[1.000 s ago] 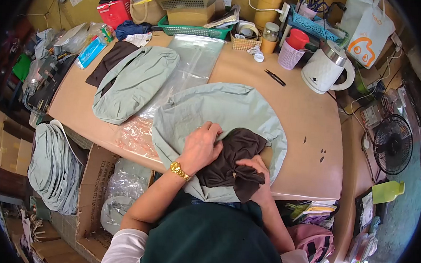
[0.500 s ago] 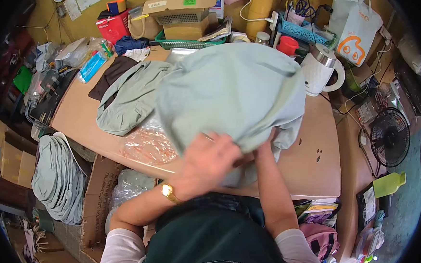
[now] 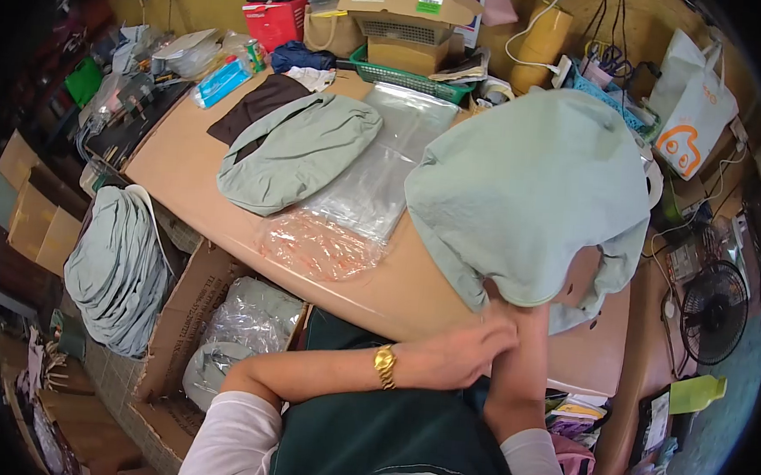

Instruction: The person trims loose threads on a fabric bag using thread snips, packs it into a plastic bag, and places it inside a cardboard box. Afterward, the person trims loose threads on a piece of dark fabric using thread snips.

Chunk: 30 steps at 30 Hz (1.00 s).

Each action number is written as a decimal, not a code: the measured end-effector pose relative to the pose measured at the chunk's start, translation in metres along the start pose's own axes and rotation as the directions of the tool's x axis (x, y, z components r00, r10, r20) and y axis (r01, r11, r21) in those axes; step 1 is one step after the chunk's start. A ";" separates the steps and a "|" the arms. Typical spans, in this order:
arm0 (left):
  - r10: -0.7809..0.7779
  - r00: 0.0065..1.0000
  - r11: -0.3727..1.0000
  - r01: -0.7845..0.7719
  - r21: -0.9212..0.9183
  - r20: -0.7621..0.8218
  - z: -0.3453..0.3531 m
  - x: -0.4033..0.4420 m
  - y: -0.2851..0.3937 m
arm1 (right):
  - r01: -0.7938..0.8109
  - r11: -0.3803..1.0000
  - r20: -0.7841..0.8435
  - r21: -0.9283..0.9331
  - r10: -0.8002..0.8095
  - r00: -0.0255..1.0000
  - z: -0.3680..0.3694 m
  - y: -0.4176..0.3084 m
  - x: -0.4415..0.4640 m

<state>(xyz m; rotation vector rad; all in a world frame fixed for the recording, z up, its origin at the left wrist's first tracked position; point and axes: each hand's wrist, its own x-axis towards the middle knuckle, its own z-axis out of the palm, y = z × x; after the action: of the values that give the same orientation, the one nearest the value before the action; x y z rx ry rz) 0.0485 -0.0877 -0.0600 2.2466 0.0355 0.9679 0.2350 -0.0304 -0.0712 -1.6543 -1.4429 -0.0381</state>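
A pale grey-green cloth piece (image 3: 532,186), rounded and hood-like, is spread on the right half of the table. My right forearm (image 3: 519,363) reaches in under its near edge, and the cloth hides that hand. In front of that edge, my left hand (image 3: 474,348) crosses by my right wrist with its fingers curled together; what they hold, if anything, does not show. A second grey-green cloth piece (image 3: 302,159) with a dark opening lies at the left, over a dark brown cloth (image 3: 253,108). Clear plastic bags (image 3: 377,159) lie between the two pieces.
A stack of grey-green cloth pieces (image 3: 117,274) stands left of the table (image 3: 412,296). An open carton (image 3: 170,338) with plastic-wrapped contents is below the near edge. A green basket (image 3: 408,75) and boxes line the back. A black fan (image 3: 714,312) stands at the right.
The cloth piece has moved right and lies lower on the table, uncovering the plastic bags. My left hand has come off the cloth toward my right wrist. The view has turned left.
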 end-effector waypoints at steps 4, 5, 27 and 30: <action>-0.183 0.914 0.896 0.307 0.322 -0.363 -0.031 0.028 -0.032 | 0.048 0.997 -0.207 -0.057 -0.059 0.977 -0.011 0.014 0.042; -0.179 0.883 0.813 0.381 0.439 -0.435 -0.045 0.037 -0.031 | 0.056 0.997 -0.167 -0.056 -0.065 0.984 -0.014 0.015 0.045; -0.095 0.976 0.418 0.216 0.882 -0.194 -0.140 0.038 0.007 | 0.102 0.709 0.251 -0.698 0.109 0.962 -0.053 -0.037 0.031; -0.548 0.835 0.291 0.245 0.925 -0.049 -0.139 0.037 0.020 | 0.140 0.889 0.476 -0.437 0.097 0.874 -0.077 -0.027 0.023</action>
<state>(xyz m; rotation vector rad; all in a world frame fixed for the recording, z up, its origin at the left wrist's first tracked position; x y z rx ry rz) -0.0199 -0.0121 0.0436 3.0791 1.2789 0.2704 0.2601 -0.0644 0.0027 -2.1420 -1.9474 0.0308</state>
